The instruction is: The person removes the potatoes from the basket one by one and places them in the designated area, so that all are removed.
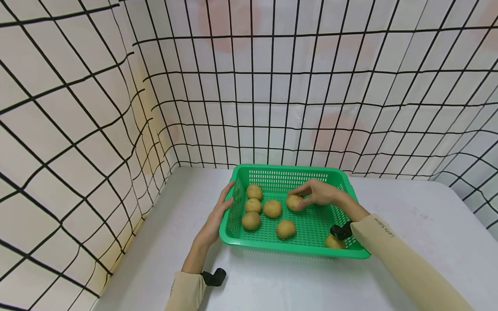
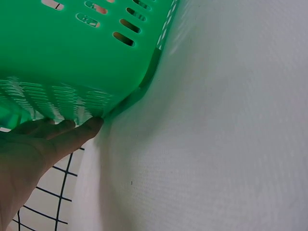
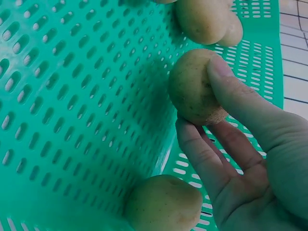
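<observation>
Inside a green plastic basket (image 1: pixel 288 248) lie several potatoes (image 1: pixel 272 209). My right hand (image 1: pixel 322 192) pinches one potato (image 3: pixel 192 89) between thumb and fingers, toward the back of the basket. In the right wrist view, the thumb lies across its upper side and the fingertips support it from below. My left hand (image 1: pixel 212 222) rests against the basket's left side. The left wrist view shows its fingers (image 2: pixel 72 139) laid fairly straight along the slotted outer wall, low near the tabletop.
A white-covered table (image 1: pixel 155 250) carries the basket. Black wire mesh (image 1: pixel 253 103) stands behind it and along the left and right sides. One potato (image 1: pixel 334 242) lies in the front right corner, partly hidden by the right wrist camera (image 1: pixel 341 231).
</observation>
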`<state>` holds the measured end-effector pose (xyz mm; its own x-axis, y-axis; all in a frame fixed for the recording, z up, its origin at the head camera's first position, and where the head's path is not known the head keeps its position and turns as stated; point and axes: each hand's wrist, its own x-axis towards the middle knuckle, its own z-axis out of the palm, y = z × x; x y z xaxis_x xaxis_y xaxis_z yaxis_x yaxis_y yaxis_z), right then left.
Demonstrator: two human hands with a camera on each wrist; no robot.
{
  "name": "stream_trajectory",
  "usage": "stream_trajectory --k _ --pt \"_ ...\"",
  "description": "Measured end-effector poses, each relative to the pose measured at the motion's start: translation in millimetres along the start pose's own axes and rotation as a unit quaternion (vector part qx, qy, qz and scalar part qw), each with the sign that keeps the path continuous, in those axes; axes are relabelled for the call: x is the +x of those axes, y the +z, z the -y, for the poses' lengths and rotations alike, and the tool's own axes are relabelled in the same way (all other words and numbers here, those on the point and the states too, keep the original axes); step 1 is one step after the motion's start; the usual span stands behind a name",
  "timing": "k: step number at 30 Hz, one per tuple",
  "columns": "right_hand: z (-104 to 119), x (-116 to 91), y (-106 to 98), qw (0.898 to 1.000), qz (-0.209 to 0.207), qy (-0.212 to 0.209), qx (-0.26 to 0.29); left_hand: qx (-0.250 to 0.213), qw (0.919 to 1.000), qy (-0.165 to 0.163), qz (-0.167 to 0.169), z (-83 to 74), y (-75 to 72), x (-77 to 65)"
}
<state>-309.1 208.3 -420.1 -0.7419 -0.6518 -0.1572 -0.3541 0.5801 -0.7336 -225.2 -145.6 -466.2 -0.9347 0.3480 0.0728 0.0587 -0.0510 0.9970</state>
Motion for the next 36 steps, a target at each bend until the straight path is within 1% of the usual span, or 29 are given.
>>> stream_trajectory --k 3,9,14,18,24,26,33,36 --pt "-0.6 -0.3 -0.6 1.000 -0.006 0.001 0.018 0.000 1.0000 0.000 0.001 -0.1 0.2 0.1" --pt "2.2 -2.0 -4.4 1.000 -0.028 -0.002 0.004 0.001 1.0000 -0.001 0.002 0.2 0.5 0.7" --pt "8.3 -5.2 -10.1 0.998 -0.048 0.010 0.038 0.000 1.0000 -0.001 0.004 0.5 1.3 2.1" --pt "11.5 -9.6 -14.1 0.997 -0.062 0.004 0.053 0.003 1.0000 -0.001 0.003 0.4 2.3 2.9" --pt "14.8 -20.6 -18.5 0.995 -0.080 0.012 0.065 0.001 1.0000 -0.002 0.003 0.1 2.6 2.7" --pt "17.1 -25.2 -20.7 0.994 -0.090 0.015 0.058 0.002 1.0000 -0.002 0.001 0.2 2.1 2.5" --pt "30.1 -41.6 -31.0 0.992 -0.111 0.028 0.054 0.002 1.0000 -0.007 -0.002 1.6 -0.4 2.0" --pt "37.2 -49.6 -36.7 0.990 -0.129 0.029 0.052 0.002 1.0000 -0.008 -0.003 1.4 -1.0 1.9"
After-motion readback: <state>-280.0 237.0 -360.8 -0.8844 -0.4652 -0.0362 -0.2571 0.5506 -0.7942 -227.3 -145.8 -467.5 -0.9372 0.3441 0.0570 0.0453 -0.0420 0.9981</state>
